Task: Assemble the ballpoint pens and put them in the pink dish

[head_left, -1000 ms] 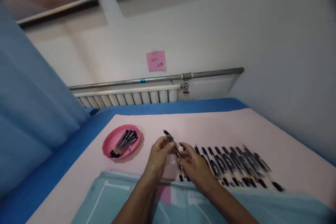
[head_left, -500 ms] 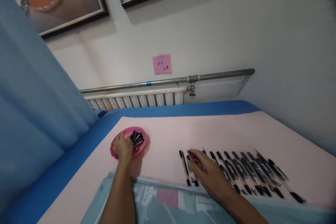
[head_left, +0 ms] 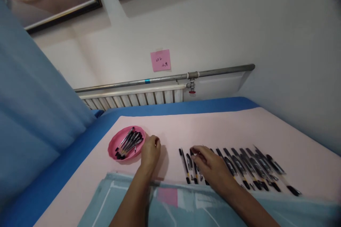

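Observation:
Just right of a pink bowl [head_left: 113, 146], my left hand [head_left: 151, 151] is raised over the pink sheet with its fingers curled together. Whatever they hold, if anything, is hidden. Inside the bowl lies a pile of black pens [head_left: 129, 143]. My right hand [head_left: 213, 168] hovers at the left part of a row of laid-out pen parts, thumb and fingers bent together over a dark pen part; what they grip is not visible. Left of it lies a slim pen barrel [head_left: 184, 166], beside a short black cap [head_left: 189, 162]. More black pen parts [head_left: 246, 166] spread to the right.
A pink sheet [head_left: 170, 127] covers the blue surface [head_left: 176, 108]. Light blue patterned cloth [head_left: 128, 191] lies along the near edge under my forearms. A blue curtain [head_left: 39, 88] hangs at left. Behind are a radiator [head_left: 133, 99] and a metal pipe [head_left: 223, 71].
My left hand has come out of the pink bowl and moved right, uncovering the pens in it. My right hand stays over the left part of the row. The view has shifted slightly.

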### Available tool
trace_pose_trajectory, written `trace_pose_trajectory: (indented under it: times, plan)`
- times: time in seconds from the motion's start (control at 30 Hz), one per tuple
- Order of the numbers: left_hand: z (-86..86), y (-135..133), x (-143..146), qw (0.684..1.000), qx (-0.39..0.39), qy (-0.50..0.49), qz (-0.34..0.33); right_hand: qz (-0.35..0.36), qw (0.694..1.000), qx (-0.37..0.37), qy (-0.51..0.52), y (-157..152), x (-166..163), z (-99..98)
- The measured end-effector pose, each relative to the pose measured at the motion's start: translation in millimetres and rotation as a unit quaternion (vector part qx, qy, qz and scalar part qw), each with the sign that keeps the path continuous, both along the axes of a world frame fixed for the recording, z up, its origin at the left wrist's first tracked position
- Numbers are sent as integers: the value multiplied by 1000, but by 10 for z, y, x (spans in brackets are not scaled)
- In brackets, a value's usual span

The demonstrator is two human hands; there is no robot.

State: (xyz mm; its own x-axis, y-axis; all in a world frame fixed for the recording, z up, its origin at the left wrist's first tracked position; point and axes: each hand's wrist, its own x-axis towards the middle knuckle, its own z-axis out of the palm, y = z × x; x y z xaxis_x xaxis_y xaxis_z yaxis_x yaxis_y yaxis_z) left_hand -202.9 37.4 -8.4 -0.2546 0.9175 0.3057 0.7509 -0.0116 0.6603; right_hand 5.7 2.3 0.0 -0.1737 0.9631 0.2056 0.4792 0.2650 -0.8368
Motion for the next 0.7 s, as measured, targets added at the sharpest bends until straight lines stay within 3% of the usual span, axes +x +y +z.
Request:
trace_pose_trajectory:
  times: [0.2, 0.37, 0.57, 0.63, 0.7]
  plan:
    - [170, 119, -651, 988, -7, 51, 148, 15, 999, 13, -29, 6, 16, -3]
    - [102, 183, -940, 975, -68, 50, 207, 27, 999, 9, -21, 4, 12, 3]
    - [118, 146, -858, 964, -84, 90, 236, 21, 999, 28, -35, -7, 11, 29]
    - [159, 118, -688, 971, -60, 123, 197, 18, 998, 40, -42, -13, 15, 38]
    - [176, 78, -444, 982, -40, 144, 119, 15, 997, 54, -46, -11, 25, 32]
